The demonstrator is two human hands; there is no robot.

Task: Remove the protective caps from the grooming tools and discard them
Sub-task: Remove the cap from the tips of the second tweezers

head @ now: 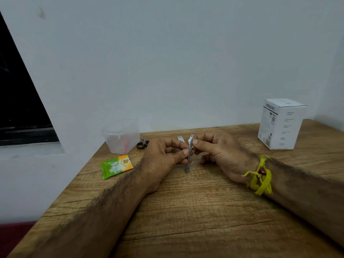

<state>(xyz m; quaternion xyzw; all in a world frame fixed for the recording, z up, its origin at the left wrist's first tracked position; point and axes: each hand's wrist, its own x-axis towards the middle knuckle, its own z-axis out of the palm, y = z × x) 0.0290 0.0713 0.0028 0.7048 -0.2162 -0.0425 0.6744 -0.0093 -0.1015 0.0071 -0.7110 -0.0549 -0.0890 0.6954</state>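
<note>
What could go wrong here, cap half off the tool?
1. The right hand pinches the small white cap at the tip of the metal tool; if it pops free, fingers may slip onto the tip.
2. The cap could fly off; the clear tub stands away to the left.
3. The left hand pinches only the tool's middle, so it may twist.

Three grooming tools (189, 157) (one held), one box (281, 123), one tub (121, 135).
</note>
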